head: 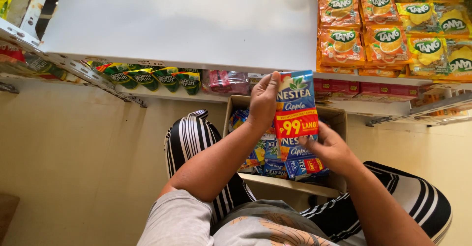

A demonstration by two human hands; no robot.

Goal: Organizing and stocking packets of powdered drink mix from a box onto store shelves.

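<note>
Above the box point(236, 109) — hands closed round sachets point(296, 109)

You have two hands in view: the left hand point(263, 103) and the right hand point(330, 150), both at the centre of the frame. Between them you hold one blue drink-mix pack point(296, 106) upright. One cardboard box point(236, 109) sits below it at centre, with several more blue packs point(275, 162) inside; their exact number cannot be told. At the upper right, about eleven orange and yellow sachets point(341, 47) lie on the white shelf point(187, 20), some cut off by the edge. At left centre, four green pouches point(142, 77) hang in a row. Two striped knees show below.
</note>
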